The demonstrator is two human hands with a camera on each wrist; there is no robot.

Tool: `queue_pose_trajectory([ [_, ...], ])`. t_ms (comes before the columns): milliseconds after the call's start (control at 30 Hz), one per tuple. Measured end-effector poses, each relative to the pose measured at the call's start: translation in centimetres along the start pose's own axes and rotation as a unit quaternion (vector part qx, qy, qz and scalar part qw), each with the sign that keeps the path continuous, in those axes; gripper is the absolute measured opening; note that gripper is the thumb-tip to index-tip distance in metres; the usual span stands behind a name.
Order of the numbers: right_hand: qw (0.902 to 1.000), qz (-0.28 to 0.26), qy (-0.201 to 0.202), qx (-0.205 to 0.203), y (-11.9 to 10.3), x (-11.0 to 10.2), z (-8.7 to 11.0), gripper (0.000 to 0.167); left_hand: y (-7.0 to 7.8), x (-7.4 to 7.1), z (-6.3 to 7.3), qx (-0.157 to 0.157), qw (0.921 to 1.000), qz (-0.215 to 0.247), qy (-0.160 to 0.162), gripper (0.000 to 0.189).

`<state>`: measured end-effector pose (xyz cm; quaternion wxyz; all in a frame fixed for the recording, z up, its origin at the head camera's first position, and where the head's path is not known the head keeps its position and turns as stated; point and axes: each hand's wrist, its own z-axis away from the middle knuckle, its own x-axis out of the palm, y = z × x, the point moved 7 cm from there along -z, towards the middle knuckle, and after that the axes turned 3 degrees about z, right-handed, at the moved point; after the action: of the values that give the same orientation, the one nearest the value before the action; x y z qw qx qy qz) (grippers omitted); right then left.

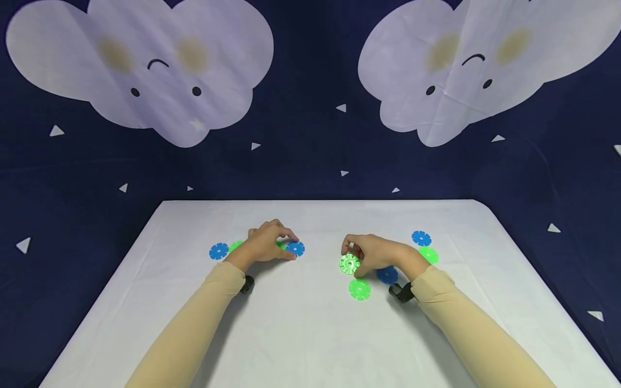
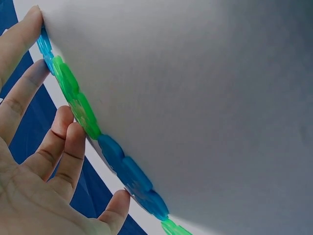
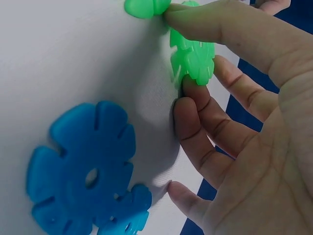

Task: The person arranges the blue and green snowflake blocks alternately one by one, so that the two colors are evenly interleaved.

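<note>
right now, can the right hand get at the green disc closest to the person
Likely yes: the green disc lies close by the right hand, almost wholly uncovered, though that hand pinches a second green disc and may need to release it first.

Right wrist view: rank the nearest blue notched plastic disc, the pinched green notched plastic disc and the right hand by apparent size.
Right hand
Nearest blue notched plastic disc
Pinched green notched plastic disc
Nearness to the camera may enlarge the blue disc.

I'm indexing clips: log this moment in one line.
left hand: pinches blue disc at row end | right hand: grips green disc | support: white table
</note>
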<state>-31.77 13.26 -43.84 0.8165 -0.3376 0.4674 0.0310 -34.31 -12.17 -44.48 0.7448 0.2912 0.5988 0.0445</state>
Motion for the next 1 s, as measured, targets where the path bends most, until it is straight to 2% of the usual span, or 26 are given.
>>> queue_pose_trajectory([
  [400,0.9988,0.036,0.023,-0.024,-0.01,-0.15,0.12,0.045,-0.13,-0.08,-0.16,0.000,1.0000,-0.001,0.002,0.044],
  [800,0.9974,0.036,0.051,-0.035,0.29,0.41,0.29,0.047,-0.15,0.55,0.26,-0.005,0.9999,0.012,-0.007,0.044],
  [1000,0.9956,0.042,0.072,-0.042,-0.01,-0.30,-0.35,0.048,-0.25,0.04,-0.01,-0.001,1.0000,0.004,0.003,0.043],
])
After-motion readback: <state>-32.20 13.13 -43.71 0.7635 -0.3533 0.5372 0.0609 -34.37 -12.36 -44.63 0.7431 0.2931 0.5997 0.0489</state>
